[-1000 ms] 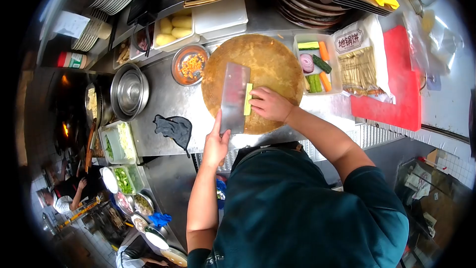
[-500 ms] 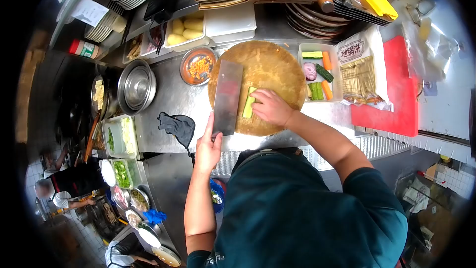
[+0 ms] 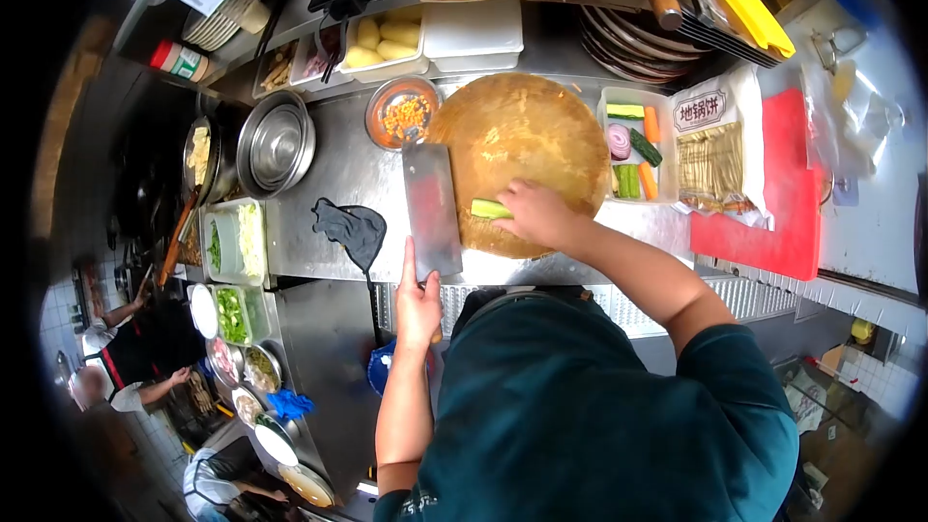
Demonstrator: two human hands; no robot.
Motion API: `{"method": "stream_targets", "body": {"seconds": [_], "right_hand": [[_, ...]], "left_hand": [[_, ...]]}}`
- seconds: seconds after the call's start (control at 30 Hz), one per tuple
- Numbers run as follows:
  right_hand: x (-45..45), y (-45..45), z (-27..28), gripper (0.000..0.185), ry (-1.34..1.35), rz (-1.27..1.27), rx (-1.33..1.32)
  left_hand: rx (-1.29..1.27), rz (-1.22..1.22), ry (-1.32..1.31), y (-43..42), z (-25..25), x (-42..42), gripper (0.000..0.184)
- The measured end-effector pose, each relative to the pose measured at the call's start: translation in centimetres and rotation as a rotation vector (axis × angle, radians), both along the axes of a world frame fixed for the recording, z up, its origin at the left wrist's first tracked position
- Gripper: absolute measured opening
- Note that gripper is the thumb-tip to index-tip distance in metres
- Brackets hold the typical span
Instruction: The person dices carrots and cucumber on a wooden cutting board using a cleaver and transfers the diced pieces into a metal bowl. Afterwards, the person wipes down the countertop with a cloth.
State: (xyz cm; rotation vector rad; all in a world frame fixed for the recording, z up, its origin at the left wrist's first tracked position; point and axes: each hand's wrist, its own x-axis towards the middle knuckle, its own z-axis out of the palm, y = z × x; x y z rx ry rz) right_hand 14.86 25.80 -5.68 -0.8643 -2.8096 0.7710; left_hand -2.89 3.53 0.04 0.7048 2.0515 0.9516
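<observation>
A cleaver point(image 3: 433, 211) with a broad steel blade is in my left hand point(image 3: 418, 307). The fingers close round its handle, and the index finger stretches along the lower end of the blade. The blade overlaps the left edge of a round wooden chopping board point(image 3: 522, 130). On the board lies a light green cucumber piece point(image 3: 490, 209), turned crosswise. My right hand point(image 3: 534, 211) grips its right end, with the fingertips partly hidden. Blade and cucumber are apart.
Left of the board stand a bowl of orange bits point(image 3: 404, 116), a black cloth point(image 3: 350, 232) and nested steel bowls point(image 3: 275, 143). To its right are a vegetable tub point(image 3: 633, 191) and a red board point(image 3: 788, 184). Two co-workers point(image 3: 121, 358) show at lower left.
My right hand has turned the cucumber piece from lengthwise to crosswise and nearer the board's front. The cleaver has shifted left relative to the board. The whole view has moved slightly.
</observation>
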Motion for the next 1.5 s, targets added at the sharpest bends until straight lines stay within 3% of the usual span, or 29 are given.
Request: {"method": "stream_targets", "body": {"seconds": [0.17, 0.2, 0.3, 0.47, 0.73, 0.77, 0.83, 0.9, 1.1, 1.2, 1.4, 1.5], "right_hand": [[-0.8, -1.3, -3.4, 0.03, 0.081, -0.175, -0.329], [-1.0, -1.2, -4.5, 0.029, 0.096, -0.187, -0.366], [-1.6, -1.5, -7.0, 0.029, 0.133, -0.192, -0.399], [-2.3, -1.7, -9.4, 0.025, 0.242, -0.148, -0.527], [-1.7, -1.1, -12.2, 0.026, 0.301, -0.142, -0.634], [-1.9, -1.2, -13.0, 0.024, 0.306, -0.145, -0.629], [-1.9, -0.9, -13.0, 0.022, 0.304, -0.012, -0.308], [-1.4, -0.4, -11.9, 0.023, 0.271, 0.259, 0.325], [-1.4, -0.4, -9.1, 0.034, 0.274, 0.273, 0.293], [-1.2, -0.1, -7.4, 0.036, 0.308, 0.32, 0.274], [-1.5, 0.0, -8.3, 0.028, 0.223, 0.321, 0.324], [-1.5, 0.2, -7.2, 0.024, 0.114, 0.28, 0.095]], "left_hand": [[-0.146, 0.052, -0.108, 1.0, 2.3, 0.6, 0.081], [-0.033, 0.053, -0.107, 0.7, 1.0, 0.6, 0.081], [0.161, 0.077, -0.147, 0.6, -1.4, 0.8, 0.081], [-0.004, 0.065, -0.193, 1.7, 0.3, 1.7, 0.081], [-0.039, -0.022, -0.139, 1.4, -0.8, 1.9, 0.081], [-0.038, -0.037, -0.118, 1.3, -1.0, 1.9, 0.08], [0.017, -0.079, -0.041, 0.7, -2.3, 1.6, 0.08], [0.085, -0.115, 0.038, 0.0, -4.2, 1.3, 0.08], [-0.041, -0.124, 0.049, 0.3, -2.8, 1.4, 0.081], [0.023, -0.167, 0.187, 0.9, -2.9, 1.6, 0.081], [0.015, -0.099, -0.033, 2.2, -4.1, 0.9, 0.081], [0.002, 0.003, -0.339, 2.7, -3.8, 0.2, 0.083]]}}
